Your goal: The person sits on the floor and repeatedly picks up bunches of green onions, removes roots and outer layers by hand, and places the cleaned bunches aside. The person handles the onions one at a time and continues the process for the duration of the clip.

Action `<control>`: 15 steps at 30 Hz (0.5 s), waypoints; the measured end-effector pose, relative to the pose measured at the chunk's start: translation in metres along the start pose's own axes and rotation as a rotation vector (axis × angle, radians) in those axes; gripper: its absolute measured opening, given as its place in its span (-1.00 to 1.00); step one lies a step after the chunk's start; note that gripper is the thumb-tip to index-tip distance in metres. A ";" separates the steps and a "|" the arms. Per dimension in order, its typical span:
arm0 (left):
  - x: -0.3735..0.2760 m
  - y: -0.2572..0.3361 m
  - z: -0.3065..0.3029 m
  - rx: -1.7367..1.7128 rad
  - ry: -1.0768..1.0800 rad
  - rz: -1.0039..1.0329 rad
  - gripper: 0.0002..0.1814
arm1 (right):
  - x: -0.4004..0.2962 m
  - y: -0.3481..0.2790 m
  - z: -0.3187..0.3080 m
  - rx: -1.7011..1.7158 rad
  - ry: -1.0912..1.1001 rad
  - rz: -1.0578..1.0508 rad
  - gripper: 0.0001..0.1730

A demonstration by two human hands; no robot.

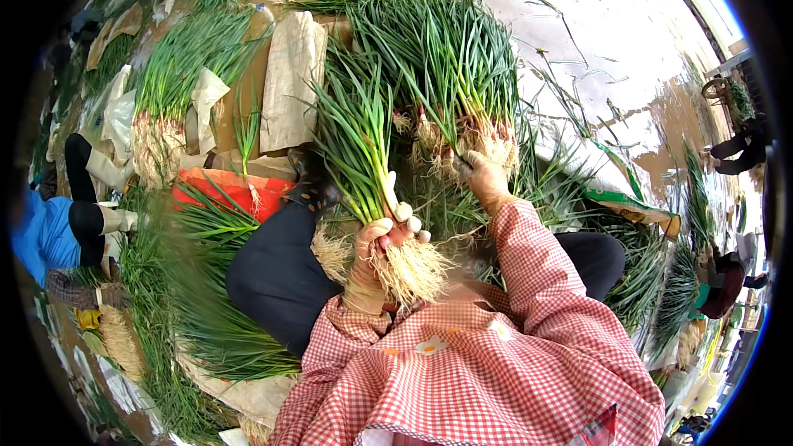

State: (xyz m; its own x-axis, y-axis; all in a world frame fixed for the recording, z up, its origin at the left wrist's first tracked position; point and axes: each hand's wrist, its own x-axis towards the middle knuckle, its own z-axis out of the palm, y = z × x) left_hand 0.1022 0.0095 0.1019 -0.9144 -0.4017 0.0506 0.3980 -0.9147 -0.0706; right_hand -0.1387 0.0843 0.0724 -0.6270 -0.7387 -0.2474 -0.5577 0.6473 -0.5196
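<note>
My left hand (pixel 387 235), in a thin pale glove, grips a bunch of green garlic (pixel 372 179) just above its pale roots (pixel 415 269). The leaves point away from me and the roots hang towards my lap. Ahead and to the right, my gloved right hand (pixel 484 178) pinches a green leaf (pixel 454 133) between thumb and fingers. It is beside the root ends of a large pile of green garlic (pixel 458 49), whose bases look reddish. Whether that leaf belongs to a whole plant in my grip, I cannot tell.
A folded pale sack (pixel 292 80) lies left of the pile. More green garlic (pixel 241 328) lies beside my left knee (pixel 279 285), near a red sack (pixel 229 189). Loose leaves litter the white sheet (pixel 557 25). A person in blue (pixel 46 229) is at left; others are at right.
</note>
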 end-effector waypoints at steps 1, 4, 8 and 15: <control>0.002 0.004 -0.001 -0.023 -0.013 0.012 -0.43 | -0.009 -0.002 -0.007 -0.084 -0.188 -0.073 -0.57; 0.017 0.009 -0.016 0.088 0.158 0.023 -0.48 | -0.013 -0.012 -0.005 -0.508 -0.538 -0.079 -0.44; 0.035 -0.009 -0.050 0.151 0.378 0.070 -0.53 | 0.035 -0.071 -0.018 -0.261 -0.016 0.168 -0.35; 0.032 -0.004 -0.082 0.333 0.586 0.023 -0.73 | 0.108 -0.033 0.023 0.067 0.046 0.208 -0.40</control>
State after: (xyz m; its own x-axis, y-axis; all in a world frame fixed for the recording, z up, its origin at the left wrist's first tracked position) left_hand 0.0653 0.0037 0.0217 -0.7575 -0.4166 -0.5026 0.3336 -0.9088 0.2505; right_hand -0.1755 -0.0216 0.0444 -0.7497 -0.5802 -0.3183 -0.3773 0.7698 -0.5148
